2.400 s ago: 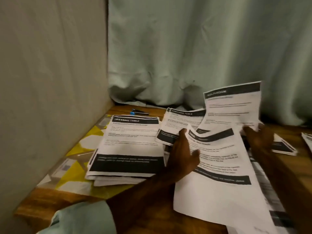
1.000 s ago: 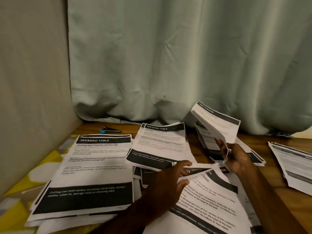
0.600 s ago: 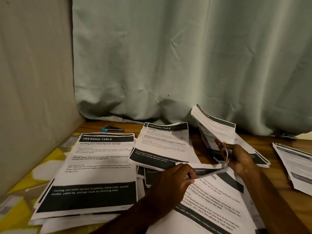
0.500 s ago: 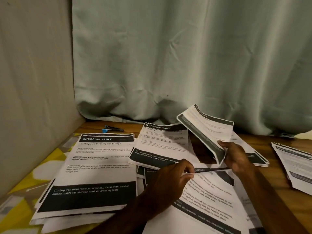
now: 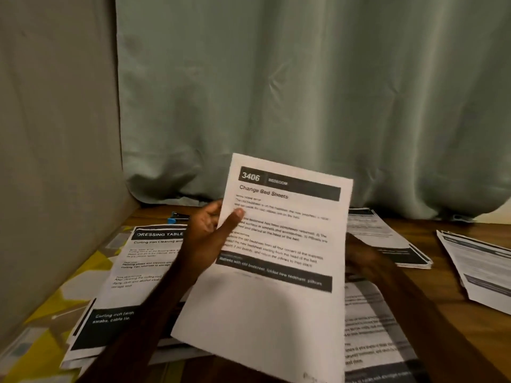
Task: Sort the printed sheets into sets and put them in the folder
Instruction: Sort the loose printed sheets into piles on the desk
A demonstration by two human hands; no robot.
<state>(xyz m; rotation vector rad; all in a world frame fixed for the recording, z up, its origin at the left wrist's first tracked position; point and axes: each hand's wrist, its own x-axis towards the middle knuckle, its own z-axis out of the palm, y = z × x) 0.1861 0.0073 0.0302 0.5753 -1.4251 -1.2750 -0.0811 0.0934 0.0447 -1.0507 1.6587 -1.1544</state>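
One sheet, headed 3406 Bedroom / Change Bed Sheets, is held up off the table by the L hand: thumb pinched over its left edge, fingers behind, print facing the camera, prob. so the heading can be read before a set is chosen. R hand is just right of the sheet's edge, part hidden & blurred; can't tell if it holds anything. Left of the grip lies the Dressing Table pile on a yellow mat, w/ a small blue clip beyond. Right of the grip is a second pile, then a third well apart. Loose pages lie under the held sheet. Open room is above & rightward; wall crowds the left, curtain hangs behind. No folder I can make out.
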